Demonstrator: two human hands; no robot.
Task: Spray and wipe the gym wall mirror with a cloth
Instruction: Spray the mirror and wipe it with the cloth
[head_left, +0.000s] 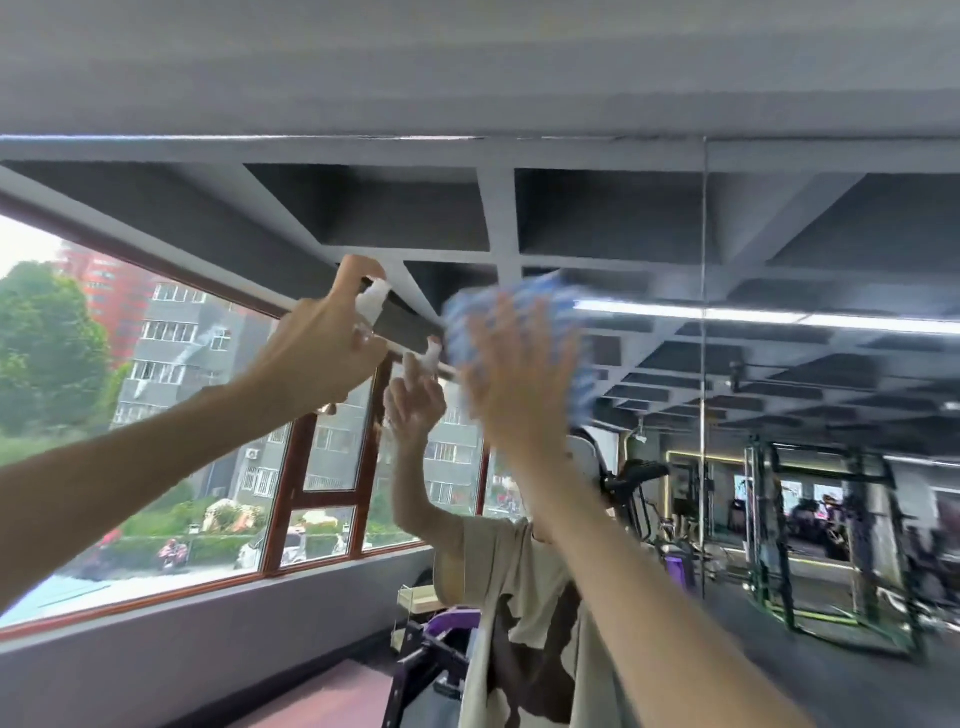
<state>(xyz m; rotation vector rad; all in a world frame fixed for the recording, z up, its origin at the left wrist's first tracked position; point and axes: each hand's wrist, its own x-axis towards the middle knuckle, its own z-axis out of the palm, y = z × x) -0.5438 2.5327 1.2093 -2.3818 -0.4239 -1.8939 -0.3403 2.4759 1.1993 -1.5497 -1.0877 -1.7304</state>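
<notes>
High on the wall mirror (779, 234), right hand (519, 384) raised, fingers spread flat, pressing a blue cloth (550, 296) against the glass, motion-blurred, left hand (322, 353) just beside it, fingers curled round a white spray bottle (374, 299), forefinger over its top.

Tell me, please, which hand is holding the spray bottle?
The left hand grips the white spray bottle; the right hand presses a blue cloth to the mirror.
</notes>
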